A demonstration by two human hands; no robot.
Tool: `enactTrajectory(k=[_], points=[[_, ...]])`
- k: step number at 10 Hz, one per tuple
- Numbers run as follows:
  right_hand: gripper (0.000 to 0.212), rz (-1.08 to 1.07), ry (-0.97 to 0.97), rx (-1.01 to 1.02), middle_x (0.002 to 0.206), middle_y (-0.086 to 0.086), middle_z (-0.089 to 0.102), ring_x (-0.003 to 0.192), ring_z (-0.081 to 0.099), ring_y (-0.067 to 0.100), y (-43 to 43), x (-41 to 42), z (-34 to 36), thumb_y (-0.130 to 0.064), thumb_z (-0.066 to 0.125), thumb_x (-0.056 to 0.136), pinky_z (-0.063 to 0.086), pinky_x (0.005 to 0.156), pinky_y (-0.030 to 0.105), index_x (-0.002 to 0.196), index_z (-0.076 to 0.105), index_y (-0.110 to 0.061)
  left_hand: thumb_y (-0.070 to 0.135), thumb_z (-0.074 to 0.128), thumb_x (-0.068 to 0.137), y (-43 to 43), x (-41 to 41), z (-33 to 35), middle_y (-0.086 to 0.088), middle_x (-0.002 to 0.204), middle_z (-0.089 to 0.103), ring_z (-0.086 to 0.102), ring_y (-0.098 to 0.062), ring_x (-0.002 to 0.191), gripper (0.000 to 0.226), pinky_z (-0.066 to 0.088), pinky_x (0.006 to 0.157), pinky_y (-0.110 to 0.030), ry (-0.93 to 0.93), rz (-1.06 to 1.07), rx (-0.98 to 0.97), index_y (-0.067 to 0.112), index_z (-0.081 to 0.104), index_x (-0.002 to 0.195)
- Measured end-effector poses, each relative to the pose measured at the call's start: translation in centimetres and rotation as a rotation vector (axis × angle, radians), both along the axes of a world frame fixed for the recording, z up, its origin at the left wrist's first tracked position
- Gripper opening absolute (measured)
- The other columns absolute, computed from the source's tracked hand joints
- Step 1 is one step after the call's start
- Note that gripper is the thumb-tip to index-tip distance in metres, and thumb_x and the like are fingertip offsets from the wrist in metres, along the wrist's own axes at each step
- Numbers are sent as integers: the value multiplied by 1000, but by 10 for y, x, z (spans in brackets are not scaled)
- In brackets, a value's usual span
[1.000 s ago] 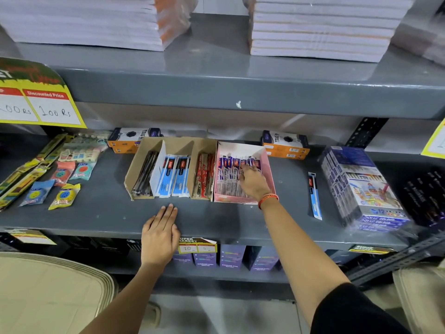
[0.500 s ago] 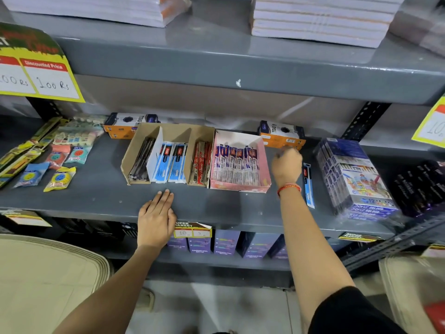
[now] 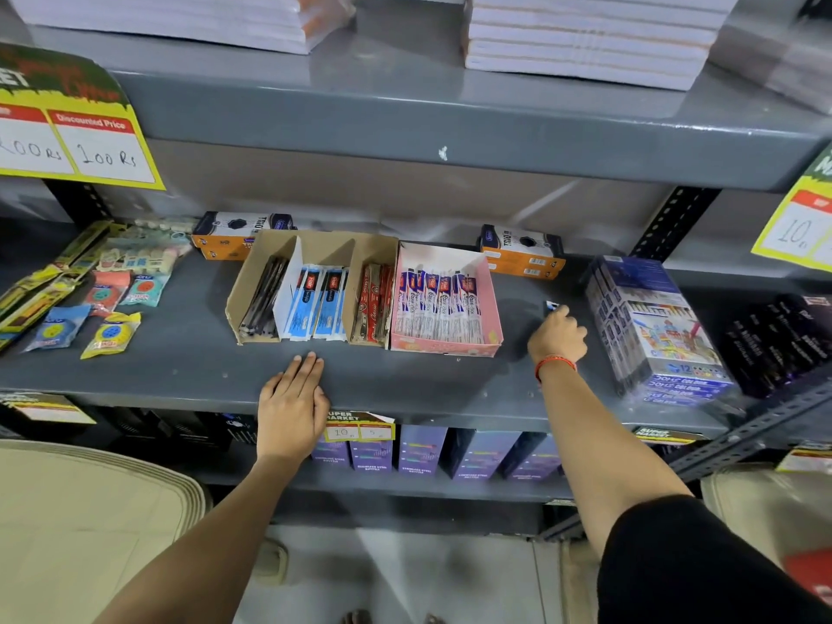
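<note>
- R hand (image 3: 558, 337): fingers curled down over a blue pen pack (image 3: 551, 305), closed on it. Only the pack's top corner shows past the fingertips; the rest is hidden under the hand.
- Pen pack is on the grey shelf (image 3: 180, 367), in the gap btw the pink box (image 3: 445, 346) and the colour pencil pack (image 3: 653, 326), apart from both.
- L hand (image 3: 292, 398): flat, palm down on the shelf's front edge, fingers straight and together, holding nothing. It's just in front of the cardboard tray (image 3: 234, 304), not touching it.
- Cardboard tray touches the pink box's left side. It holds dark pens, blue packs and red packs in separate sections.
- Pink box holds a row of blue/red/white pen packs.
- Yellow price tag (image 3: 360, 430) hangs on the shelf edge, right beside the L hand.
- Far left of shelf: small sachets (image 3: 108, 333).
- Upper shelf: notebook stacks (image 3: 585, 42).
</note>
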State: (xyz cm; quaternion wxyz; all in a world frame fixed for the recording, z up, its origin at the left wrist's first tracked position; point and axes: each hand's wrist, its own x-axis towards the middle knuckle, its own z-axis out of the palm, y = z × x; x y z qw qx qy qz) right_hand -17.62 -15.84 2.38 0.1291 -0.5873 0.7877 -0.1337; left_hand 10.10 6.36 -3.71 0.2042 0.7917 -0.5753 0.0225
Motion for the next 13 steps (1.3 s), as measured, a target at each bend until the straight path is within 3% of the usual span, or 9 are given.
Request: enactTrajectory(k=[3, 4, 5, 6, 8, 10, 11, 12, 13], points=[[35, -93, -300, 20, 129, 27, 54, 120, 53, 44, -5, -6, 6, -2, 56, 88, 48, 97, 46, 123, 54, 5, 23, 29, 87, 0, 0, 0, -16, 126, 62, 57, -31, 118, 52, 43, 94, -46, -13, -5, -10, -1, 62, 120], [49, -161, -401, 98, 133, 24, 52, 121, 53, 41, -5, -12, 7, -11, 69, 84, 47, 100, 48, 127, 49, 1, 24, 29, 87, 0, 0, -1, -16, 125, 62, 57, -31, 118, 52, 43, 94, -46, -6, -1, -10, 0, 62, 119], [55, -183, -391, 145, 134, 22, 51, 123, 50, 40, -3, -14, 7, -17, 71, 82, 46, 102, 49, 129, 47, -2, 24, 30, 88, 0, 0, 0, -15, 125, 62, 57, -30, 118, 51, 43, 94, -46, -9, 0, -9, 0, 62, 120], [42, -147, -229, 102, 133, 24, 52, 127, 43, 40, 1, -6, 6, -13, 59, 89, 43, 101, 47, 128, 49, 0, 24, 30, 88, 1, 0, 0, -15, 125, 62, 57, -30, 118, 51, 43, 94, -45, -6, -2, -10, 0, 62, 120], [31, -62, 9, -45, 124, 25, 58, 120, 48, 40, 20, 9, -1, -13, 52, 94, 48, 92, 48, 119, 57, 4, 24, 30, 88, 1, 1, -2, -14, 125, 62, 57, -29, 118, 51, 43, 95, -44, -2, -1, -8, 1, 62, 120], [22, -72, -153, -278, 113, 27, 64, 108, 59, 43, 19, 23, 24, -8, 50, 95, 51, 85, 47, 108, 60, 6, 25, 30, 89, 1, 4, -3, -13, 127, 61, 55, -28, 120, 51, 42, 97, -45, 10, -5, 9, 2, 61, 122], [21, 42, -254, -344, 109, 28, 65, 102, 63, 43, 16, 44, 52, -2, 46, 95, 53, 82, 45, 104, 63, 7, 25, 30, 90, 1, 5, -3, -13, 127, 61, 55, -27, 121, 51, 42, 98, -45, 12, -6, 18, 3, 61, 123], [32, 144, -446, -58, 126, 29, 56, 119, 55, 40, 16, 71, 61, 0, 33, 100, 44, 97, 42, 122, 55, 9, 26, 30, 90, 2, 6, 0, -12, 127, 62, 55, -27, 121, 50, 42, 98, -45, 0, -16, 38, 4, 61, 122], [31, 250, -441, -23, 131, 21, 57, 119, 57, 33, 23, 107, 70, -3, 39, 98, 46, 87, 31, 122, 55, 6, 29, 31, 91, 2, 8, 2, -12, 127, 62, 55, -25, 121, 50, 39, 101, -47, -21, -31, 62, 4, 61, 122]])
